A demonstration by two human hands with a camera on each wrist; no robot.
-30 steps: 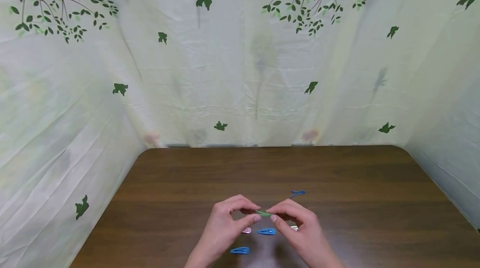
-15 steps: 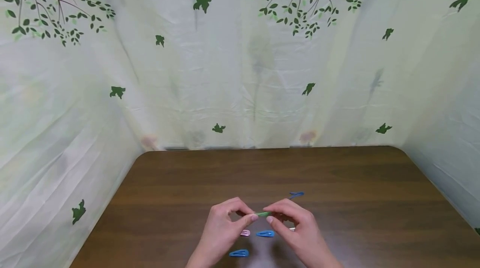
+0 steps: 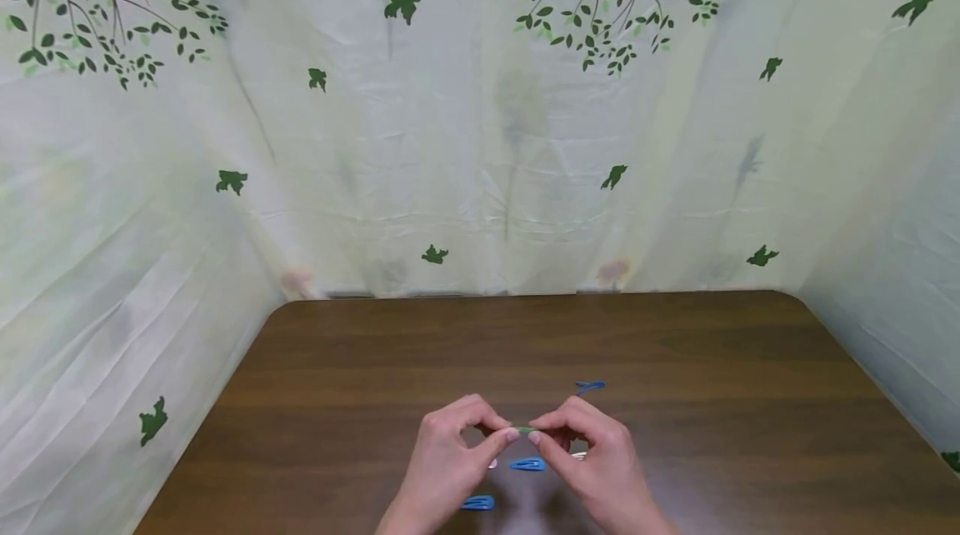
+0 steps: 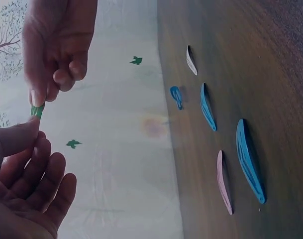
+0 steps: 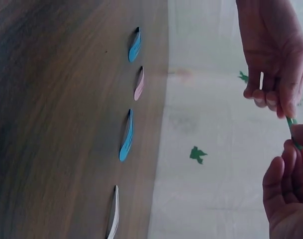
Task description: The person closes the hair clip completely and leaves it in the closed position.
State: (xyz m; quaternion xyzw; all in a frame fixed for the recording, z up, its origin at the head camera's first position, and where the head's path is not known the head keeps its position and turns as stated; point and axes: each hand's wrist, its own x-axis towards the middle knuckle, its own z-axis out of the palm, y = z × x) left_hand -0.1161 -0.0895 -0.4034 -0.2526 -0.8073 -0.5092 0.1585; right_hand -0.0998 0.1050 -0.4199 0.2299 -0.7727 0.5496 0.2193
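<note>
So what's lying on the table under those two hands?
Hair clips lie on the table: a light blue clip, another nearer, and a pink clip. A white clip is mostly hidden under the right hand.

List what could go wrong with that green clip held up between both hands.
1. The green clip is pinched only at its ends by the left hand and right hand, above the table; it might slip or spring loose.
2. If dropped, it could land among the blue clip and pink clip lying below and scatter them.
</note>
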